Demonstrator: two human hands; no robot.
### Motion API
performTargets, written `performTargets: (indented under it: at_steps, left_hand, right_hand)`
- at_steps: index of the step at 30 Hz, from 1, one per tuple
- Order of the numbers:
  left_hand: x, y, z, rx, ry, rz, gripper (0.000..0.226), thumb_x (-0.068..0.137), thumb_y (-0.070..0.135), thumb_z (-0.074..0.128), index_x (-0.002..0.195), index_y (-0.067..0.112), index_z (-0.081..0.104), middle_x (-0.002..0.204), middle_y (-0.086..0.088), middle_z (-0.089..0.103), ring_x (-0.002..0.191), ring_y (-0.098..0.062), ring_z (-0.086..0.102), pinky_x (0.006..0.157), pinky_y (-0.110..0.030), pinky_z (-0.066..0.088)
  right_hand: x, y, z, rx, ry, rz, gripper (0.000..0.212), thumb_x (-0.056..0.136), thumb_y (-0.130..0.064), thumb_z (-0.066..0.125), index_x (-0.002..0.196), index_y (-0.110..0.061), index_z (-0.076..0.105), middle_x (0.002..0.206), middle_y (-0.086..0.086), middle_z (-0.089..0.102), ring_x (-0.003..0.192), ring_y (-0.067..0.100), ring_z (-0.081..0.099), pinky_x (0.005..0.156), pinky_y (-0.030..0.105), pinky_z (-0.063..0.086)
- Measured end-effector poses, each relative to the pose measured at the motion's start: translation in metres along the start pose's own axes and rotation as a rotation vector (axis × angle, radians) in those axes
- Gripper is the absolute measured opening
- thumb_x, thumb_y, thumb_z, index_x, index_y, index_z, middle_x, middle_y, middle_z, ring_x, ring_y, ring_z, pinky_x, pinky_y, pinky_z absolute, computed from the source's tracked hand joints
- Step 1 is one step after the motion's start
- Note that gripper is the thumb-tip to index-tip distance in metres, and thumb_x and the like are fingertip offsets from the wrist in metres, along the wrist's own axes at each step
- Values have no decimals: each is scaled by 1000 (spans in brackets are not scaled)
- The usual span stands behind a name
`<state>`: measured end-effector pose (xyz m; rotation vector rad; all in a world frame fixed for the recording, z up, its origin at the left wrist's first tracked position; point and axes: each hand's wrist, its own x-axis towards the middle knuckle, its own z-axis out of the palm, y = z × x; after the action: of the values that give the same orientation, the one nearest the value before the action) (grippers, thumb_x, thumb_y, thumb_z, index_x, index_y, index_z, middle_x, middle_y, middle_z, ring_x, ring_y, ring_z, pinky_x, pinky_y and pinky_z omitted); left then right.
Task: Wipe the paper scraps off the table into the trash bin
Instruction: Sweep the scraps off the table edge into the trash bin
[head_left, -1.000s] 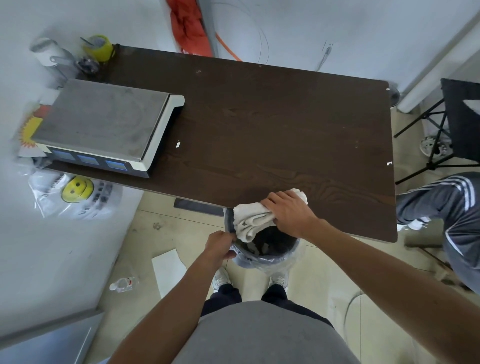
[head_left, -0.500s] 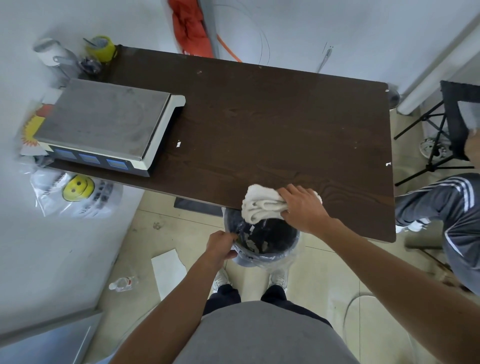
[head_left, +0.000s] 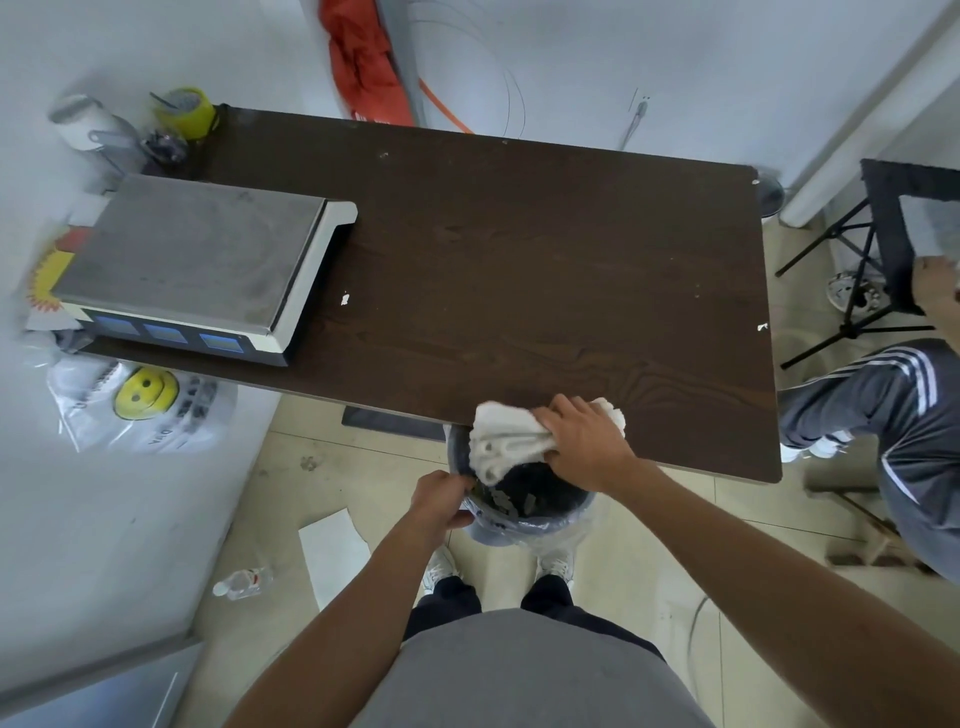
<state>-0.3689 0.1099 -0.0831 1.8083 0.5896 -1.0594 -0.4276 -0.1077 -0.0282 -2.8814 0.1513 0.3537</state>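
A dark wooden table (head_left: 519, 249) fills the middle of the view. My right hand (head_left: 584, 441) grips a white cloth (head_left: 506, 447) at the table's near edge, with the cloth hanging over the rim of the trash bin. The dark trash bin (head_left: 540, 512), lined with a clear bag, sits just below that edge with paper scraps inside. My left hand (head_left: 439, 499) holds the bin's left rim. One small white scrap (head_left: 344, 299) lies on the table beside the scale, and another (head_left: 762, 327) sits at the right edge.
A large weighing scale (head_left: 192, 260) occupies the table's left part, with tape rolls (head_left: 182, 111) at the far left corner. A seated person's leg (head_left: 893, 410) and a black stand (head_left: 878, 260) are at the right. A water bottle (head_left: 241, 582) and paper sheet (head_left: 332, 556) lie on the floor.
My right hand lifted the cloth from the bin back onto the table edge, then drew it down over the bin's rim again. My left hand stayed on the rim.
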Motion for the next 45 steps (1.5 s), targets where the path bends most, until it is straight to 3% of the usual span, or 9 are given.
performTargets:
  at_steps: [3, 9, 15, 18, 24, 32, 35, 39, 45]
  left_hand:
    - [-3, 1, 1, 6, 0, 18, 6, 88, 7, 66, 92, 5, 62, 92, -9, 65, 89, -29, 70, 63, -32, 61]
    - [-3, -1, -1, -4, -1, -5, 15, 88, 10, 69, 101, 3, 65, 101, -10, 67, 94, -31, 71, 76, -38, 65]
    - [-8, 0, -3, 5, 5, -7, 13, 89, 8, 68, 99, 2, 62, 98, -11, 64, 92, -30, 70, 63, -31, 63]
    - [-6, 0, -3, 13, 4, 3, 15, 89, 9, 67, 101, 1, 64, 101, -12, 65, 94, -31, 70, 71, -36, 65]
    - [1, -2, -1, 9, 8, -3, 18, 85, 9, 71, 99, 1, 64, 102, -15, 68, 96, -33, 72, 79, -45, 65]
    - [6, -2, 0, -4, 12, 9, 25, 83, 6, 72, 104, -4, 65, 113, -23, 66, 97, -33, 72, 79, -49, 64]
    - [7, -2, -2, -7, 15, 11, 23, 84, 5, 71, 104, -3, 65, 112, -22, 67, 97, -33, 72, 79, -47, 65]
    - [8, -1, -7, 46, 34, 42, 7, 83, 3, 72, 87, 4, 66, 114, -23, 65, 102, -34, 71, 83, -51, 63]
    - [6, 0, -14, -37, 29, -14, 24, 86, 8, 71, 107, -2, 65, 104, -15, 66, 95, -33, 71, 76, -41, 65]
  right_hand:
    - [-6, -4, 13, 31, 8, 38, 52, 74, -30, 58, 126, -24, 55, 109, 1, 53, 99, 26, 54, 90, 40, 42]
    - [1, -11, 3, 19, 204, -17, 56, 73, -27, 62, 127, -20, 55, 106, 1, 54, 94, 23, 51, 88, 39, 44]
    - [4, -8, 7, 16, -17, 50, 50, 80, -29, 59, 129, -23, 52, 112, 3, 52, 101, 26, 52, 90, 39, 42]
    - [9, -5, -5, 69, 17, 87, 50, 82, -35, 61, 129, -22, 50, 113, 3, 52, 105, 27, 52, 91, 41, 42]
    - [11, 36, -24, 107, 107, 301, 51, 84, -36, 61, 128, -15, 47, 116, 9, 53, 107, 34, 54, 90, 45, 43]
    - [4, 70, -15, 64, 225, 572, 54, 90, -42, 61, 128, -9, 43, 118, 16, 49, 106, 36, 52, 88, 49, 45]
    - [11, 56, -9, 67, 197, 561, 52, 90, -42, 61, 126, -8, 43, 118, 16, 50, 107, 36, 51, 88, 49, 43]
    - [23, 22, -5, 78, 164, 477, 47, 90, -42, 59, 122, -10, 45, 117, 14, 51, 107, 33, 52, 89, 46, 44]
    - [21, -34, 14, 98, 162, 304, 49, 87, -43, 62, 122, -14, 46, 110, 8, 52, 100, 29, 54, 86, 44, 45]
